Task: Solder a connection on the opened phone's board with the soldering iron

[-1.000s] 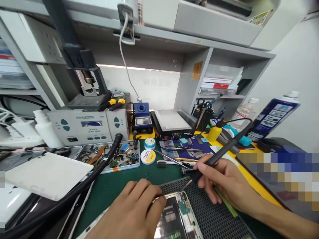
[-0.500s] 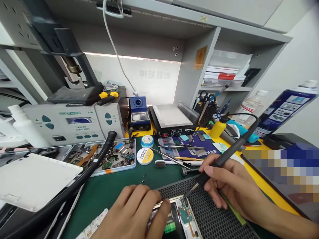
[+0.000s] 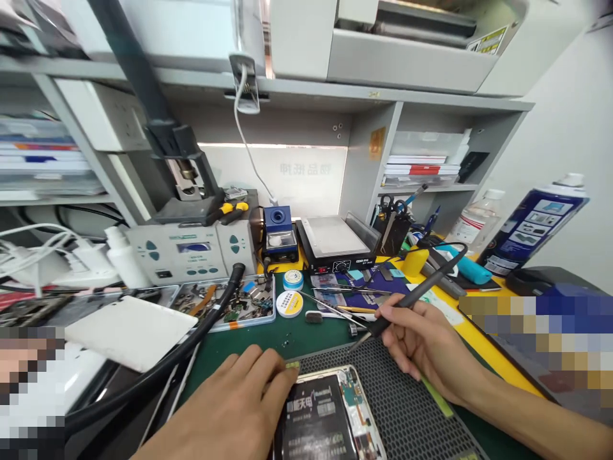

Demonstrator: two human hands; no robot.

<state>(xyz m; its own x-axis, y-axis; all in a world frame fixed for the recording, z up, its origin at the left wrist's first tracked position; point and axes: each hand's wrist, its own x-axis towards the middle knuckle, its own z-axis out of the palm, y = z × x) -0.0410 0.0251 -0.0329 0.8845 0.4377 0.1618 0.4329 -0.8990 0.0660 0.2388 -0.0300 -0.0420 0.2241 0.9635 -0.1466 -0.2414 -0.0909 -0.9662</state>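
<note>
An opened phone (image 3: 363, 416) lies on a black honeycomb mat (image 3: 402, 396). Its black battery (image 3: 313, 425) and a green board strip (image 3: 353, 391) are exposed. My left hand (image 3: 234, 402) is closed at the phone's upper left edge, fingers curled together; its thumb is hidden. In my right hand (image 3: 424, 338), a soldering iron (image 3: 421, 287) is held like a pen, its black cable looping behind. The thin tip points down and left over the mat, beyond the phone's upper edge and apart from it.
Tweezers and a brush (image 3: 335, 315) lie behind the mat, beside two small round tins (image 3: 290, 305). A parts tray (image 3: 274, 300) and a thick black hose (image 3: 158, 377) are on the left. Behind stand a hot plate (image 3: 338, 236) and a rework station (image 3: 191, 252).
The soldering iron's tip has lifted away from the phone's upper edge. My left hand has shifted left off the phone's face, uncovering the battery. The camera view has tilted up.
</note>
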